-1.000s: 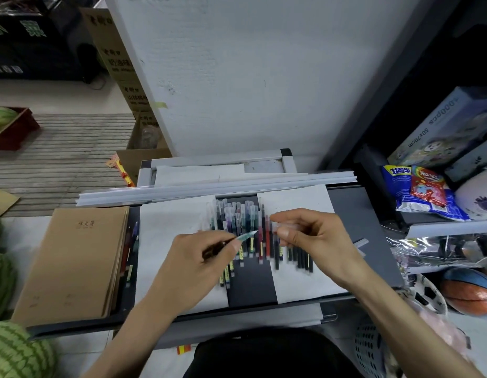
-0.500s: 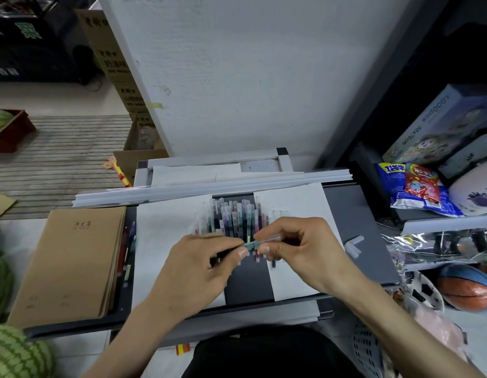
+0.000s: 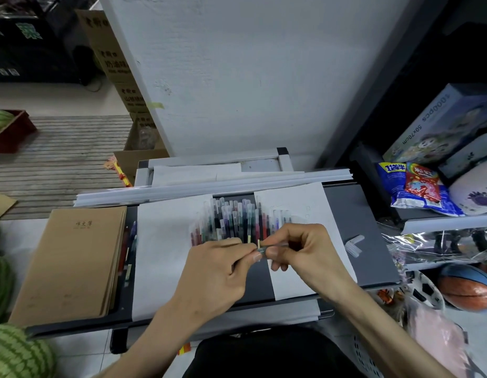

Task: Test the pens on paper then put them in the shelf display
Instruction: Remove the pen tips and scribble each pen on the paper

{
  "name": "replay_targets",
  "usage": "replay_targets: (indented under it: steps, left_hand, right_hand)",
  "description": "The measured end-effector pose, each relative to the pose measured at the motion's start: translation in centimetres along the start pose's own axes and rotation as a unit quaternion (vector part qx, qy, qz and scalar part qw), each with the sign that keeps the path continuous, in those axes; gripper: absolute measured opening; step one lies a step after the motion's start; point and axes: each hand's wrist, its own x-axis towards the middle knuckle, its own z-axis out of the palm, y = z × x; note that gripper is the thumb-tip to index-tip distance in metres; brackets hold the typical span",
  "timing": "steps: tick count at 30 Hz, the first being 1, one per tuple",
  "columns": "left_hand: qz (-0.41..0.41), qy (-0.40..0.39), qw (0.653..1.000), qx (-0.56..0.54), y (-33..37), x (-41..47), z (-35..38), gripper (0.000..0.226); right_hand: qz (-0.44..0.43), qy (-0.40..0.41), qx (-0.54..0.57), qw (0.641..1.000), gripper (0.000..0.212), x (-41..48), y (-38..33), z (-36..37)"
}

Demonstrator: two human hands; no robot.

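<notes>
The pen (image 3: 261,250) I hold is smooth plastic. The heaped pens (image 3: 231,222) just above it have clear, faintly glossy plastic barrels. They lie on matt white paper sheets (image 3: 166,255) over a matt dark grey tray (image 3: 354,214). At the left, the notebooks (image 3: 70,263) have dull brown kraft-paper covers. The snack bags (image 3: 417,186) at the right are shiny plastic film; the wall (image 3: 250,77) above is rough, matt white.
</notes>
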Motion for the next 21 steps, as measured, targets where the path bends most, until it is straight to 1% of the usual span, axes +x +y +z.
replay_targets:
  steps: [2,3,5,7,11,13,15,18,21]
  left_hand:
    - [-0.017,-0.006,0.999,-0.031,-0.3,0.0,0.5,0.027]
    - [-0.03,-0.008,0.998,-0.056,-0.4,0.1,0.7,0.025]
    - [-0.057,-0.008,0.992,-0.112,-0.5,0.2,1.4,0.024]
    - [-0.073,-0.026,0.989,-0.128,-0.7,0.2,2.1,0.026]
    - [-0.12,-0.089,0.982,-0.115,-2.2,-0.4,3.1,0.021]
    - [-0.152,-0.102,0.979,-0.092,-3.7,-0.7,3.0,0.021]
    - [-0.193,-0.093,0.974,-0.068,-5.9,-1.2,2.5,0.021]
    - [-0.271,-0.053,0.961,-0.002,-9.9,-2.2,0.8,0.022]
    - [-0.364,-0.005,0.928,0.078,-14.0,-3.4,-1.1,0.026]
  right_hand:
    - [0.021,-0.004,0.057,0.998,0.006,-0.3,0.6,0.2]
    - [0.039,-0.008,0.107,0.994,0.004,-0.5,1.0,0.5]
    - [0.078,-0.005,0.204,0.976,0.014,-0.7,1.9,1.3]
    - [0.088,0.017,0.217,0.972,0.017,-0.7,3.0,1.7]
    - [0.095,0.054,0.14,0.984,0.015,0.2,5.2,1.4]
    - [0.117,0.065,0.139,0.981,0.016,1.4,6.3,0.2]
    - [0.141,0.082,0.124,0.979,0.017,2.8,7.2,-2.0]
    - [0.163,0.132,0.008,0.978,0.021,4.7,9.0,-6.1]
    - [0.175,0.179,-0.157,0.955,0.019,6.1,10.7,-9.3]
